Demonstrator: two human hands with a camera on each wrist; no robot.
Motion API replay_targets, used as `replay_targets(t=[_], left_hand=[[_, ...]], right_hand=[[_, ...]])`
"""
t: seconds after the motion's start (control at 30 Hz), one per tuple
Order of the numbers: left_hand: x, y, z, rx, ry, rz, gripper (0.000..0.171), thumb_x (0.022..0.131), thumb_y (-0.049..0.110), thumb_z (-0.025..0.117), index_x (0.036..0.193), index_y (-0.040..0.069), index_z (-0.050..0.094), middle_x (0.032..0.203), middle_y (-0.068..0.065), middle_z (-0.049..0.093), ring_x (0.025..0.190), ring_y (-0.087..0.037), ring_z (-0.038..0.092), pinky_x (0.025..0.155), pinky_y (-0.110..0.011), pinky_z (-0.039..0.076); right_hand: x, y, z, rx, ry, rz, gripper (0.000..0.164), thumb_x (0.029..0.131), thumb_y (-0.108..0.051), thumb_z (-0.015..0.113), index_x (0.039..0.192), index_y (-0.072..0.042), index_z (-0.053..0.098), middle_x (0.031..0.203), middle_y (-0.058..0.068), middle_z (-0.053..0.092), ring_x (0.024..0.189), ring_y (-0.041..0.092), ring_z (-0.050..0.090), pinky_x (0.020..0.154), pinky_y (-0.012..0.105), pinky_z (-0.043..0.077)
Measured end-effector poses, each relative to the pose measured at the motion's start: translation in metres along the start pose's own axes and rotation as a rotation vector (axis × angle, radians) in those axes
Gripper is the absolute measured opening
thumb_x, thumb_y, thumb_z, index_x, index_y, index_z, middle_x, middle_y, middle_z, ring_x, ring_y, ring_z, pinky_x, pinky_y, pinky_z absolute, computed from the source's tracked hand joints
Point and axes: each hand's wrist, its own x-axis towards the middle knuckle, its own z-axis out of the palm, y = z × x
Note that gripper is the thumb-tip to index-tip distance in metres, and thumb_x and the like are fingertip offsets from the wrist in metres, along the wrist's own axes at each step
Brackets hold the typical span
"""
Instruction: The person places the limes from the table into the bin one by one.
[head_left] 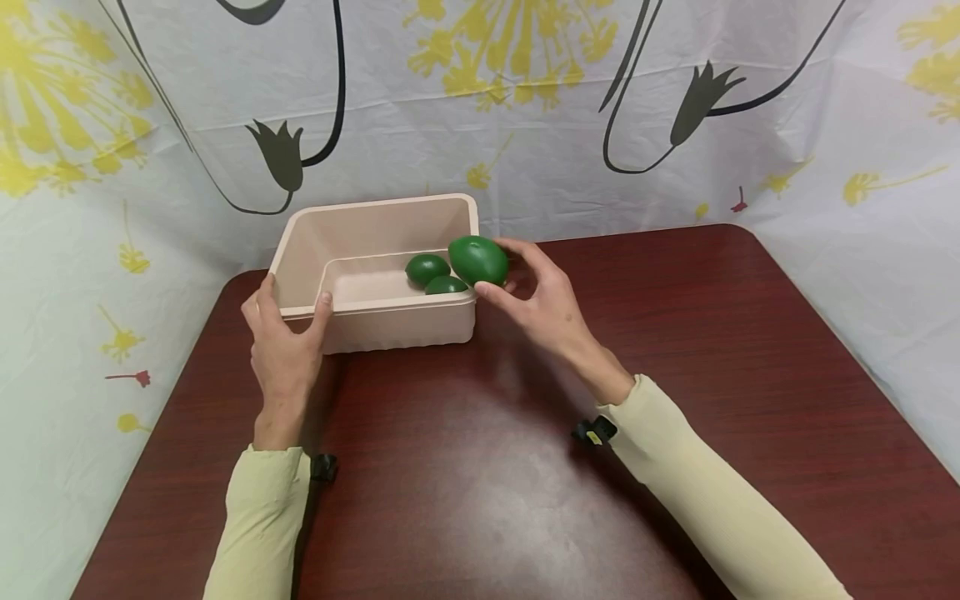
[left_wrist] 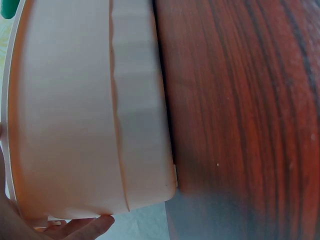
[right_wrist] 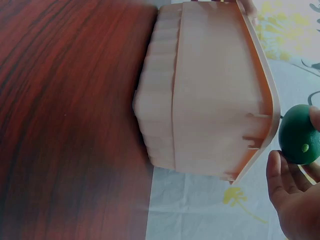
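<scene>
A beige plastic bin (head_left: pixel 390 329) stands at the back left of the table. My left hand (head_left: pixel 288 350) grips the bin's near-left corner, thumb over the front rim and fingers along the left side. With my right hand (head_left: pixel 551 304) I hold a smooth, oval green fruit (head_left: pixel 478 261) over the bin's right rim, between thumb and fingers. Its pale stem end shows in the right wrist view, where the fruit (right_wrist: pixel 300 135) is beside the rim. Two similar green fruits (head_left: pixel 427 270) lie inside the bin at its right end; the front wall partly hides one.
The dark red wooden table (head_left: pixel 480 467) stretches in front of the bin and to its right. Behind it hangs a white sheet (head_left: pixel 540 167) with yellow and grey flower prints, close to the bin's back. Small black devices (head_left: pixel 596 431) are at both wrists.
</scene>
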Motion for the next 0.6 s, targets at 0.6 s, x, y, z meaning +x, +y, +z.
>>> replay_targets(t=[0.6], left_hand=[[0.0006,-0.0001,-0.0001,0.003,0.001,0.009,0.09,0.09,0.068,0.064,0.165,0.03,0.03,0.162,-0.005,0.035,0.124,-0.052,0.061,0.1,-0.066,0.044]], right_hand=[[0.0097,-0.002,0.0096,-0.017,-0.026,0.003,0.06,0.088,-0.023,0.085,0.142,-0.012,0.059,0.125,0.008,0.069,0.094,0.018,0.065,0.083,0.024,0.054]])
